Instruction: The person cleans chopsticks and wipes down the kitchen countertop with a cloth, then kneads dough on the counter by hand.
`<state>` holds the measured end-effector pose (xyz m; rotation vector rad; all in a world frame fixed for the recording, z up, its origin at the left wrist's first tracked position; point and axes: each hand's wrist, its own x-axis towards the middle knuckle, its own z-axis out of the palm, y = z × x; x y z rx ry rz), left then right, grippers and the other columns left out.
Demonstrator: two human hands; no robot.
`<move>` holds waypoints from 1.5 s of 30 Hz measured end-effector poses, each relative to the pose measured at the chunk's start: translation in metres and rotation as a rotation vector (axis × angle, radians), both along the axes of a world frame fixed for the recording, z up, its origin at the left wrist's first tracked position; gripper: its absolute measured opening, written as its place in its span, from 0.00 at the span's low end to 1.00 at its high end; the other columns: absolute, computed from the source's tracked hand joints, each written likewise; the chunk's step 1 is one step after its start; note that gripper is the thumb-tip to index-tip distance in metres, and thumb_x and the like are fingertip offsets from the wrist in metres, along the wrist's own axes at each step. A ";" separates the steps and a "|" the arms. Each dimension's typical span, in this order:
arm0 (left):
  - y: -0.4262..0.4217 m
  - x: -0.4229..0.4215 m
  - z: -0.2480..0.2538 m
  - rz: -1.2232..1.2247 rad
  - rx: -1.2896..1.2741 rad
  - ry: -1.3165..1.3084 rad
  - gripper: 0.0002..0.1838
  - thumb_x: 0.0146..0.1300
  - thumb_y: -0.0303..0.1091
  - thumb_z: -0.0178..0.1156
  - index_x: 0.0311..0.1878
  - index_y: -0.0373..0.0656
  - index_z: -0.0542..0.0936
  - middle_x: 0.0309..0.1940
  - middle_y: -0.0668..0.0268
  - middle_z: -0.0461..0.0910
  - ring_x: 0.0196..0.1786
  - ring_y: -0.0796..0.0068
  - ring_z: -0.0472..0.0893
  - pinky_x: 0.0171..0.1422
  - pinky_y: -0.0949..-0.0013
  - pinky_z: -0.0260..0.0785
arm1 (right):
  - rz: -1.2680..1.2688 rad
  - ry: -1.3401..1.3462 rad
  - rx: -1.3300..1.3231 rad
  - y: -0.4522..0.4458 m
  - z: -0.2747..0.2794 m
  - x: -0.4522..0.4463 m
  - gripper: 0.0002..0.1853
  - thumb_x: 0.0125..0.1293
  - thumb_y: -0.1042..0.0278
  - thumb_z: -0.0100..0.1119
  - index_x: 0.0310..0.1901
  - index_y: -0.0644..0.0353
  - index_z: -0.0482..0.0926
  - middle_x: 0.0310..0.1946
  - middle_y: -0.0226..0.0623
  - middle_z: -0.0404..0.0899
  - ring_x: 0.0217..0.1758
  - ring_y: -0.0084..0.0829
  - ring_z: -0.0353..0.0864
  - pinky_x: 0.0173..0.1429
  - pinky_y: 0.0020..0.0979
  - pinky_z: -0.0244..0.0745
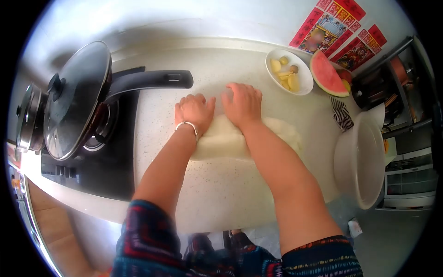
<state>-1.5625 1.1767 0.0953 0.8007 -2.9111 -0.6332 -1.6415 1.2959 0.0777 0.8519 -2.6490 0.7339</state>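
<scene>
Both hands press on the dough (221,144) now, its long axis running left to right across the table (207,194)! Left hand (194,112) on its left end, right hand (243,104) nearer the middle, fingers pointing away, each grip loosely curved. Bare table lies in front; pan (78,101) left, plate (289,72) beyond, basin (360,159) right.

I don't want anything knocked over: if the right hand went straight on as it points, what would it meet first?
Across the counter, the right hand would probably meet the wall first; the pan handle seems to lie left of that line, though depth is unclear.
</scene>
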 end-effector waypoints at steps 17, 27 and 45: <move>0.066 0.172 -0.003 -0.352 -0.152 0.502 0.21 0.63 0.43 0.52 0.55 0.43 0.72 0.54 0.60 0.73 0.58 0.58 0.70 0.64 0.54 0.57 | -0.264 0.310 0.012 0.139 0.026 0.165 0.16 0.61 0.56 0.51 0.47 0.51 0.79 0.50 0.36 0.78 0.57 0.40 0.72 0.67 0.48 0.54; 0.061 0.131 -0.001 -0.344 -0.069 0.549 0.22 0.56 0.44 0.57 0.52 0.43 0.74 0.50 0.59 0.75 0.54 0.56 0.72 0.59 0.53 0.59 | -0.202 0.292 0.105 0.130 0.018 0.133 0.16 0.58 0.60 0.50 0.48 0.50 0.76 0.51 0.32 0.75 0.58 0.38 0.70 0.67 0.49 0.51; 0.017 -0.009 0.013 0.052 0.134 -0.121 0.24 0.69 0.52 0.40 0.48 0.46 0.80 0.43 0.59 0.81 0.52 0.59 0.76 0.59 0.58 0.65 | -0.121 -0.043 0.077 0.061 0.007 -0.049 0.16 0.63 0.49 0.53 0.43 0.51 0.80 0.40 0.33 0.81 0.49 0.35 0.75 0.61 0.38 0.60</move>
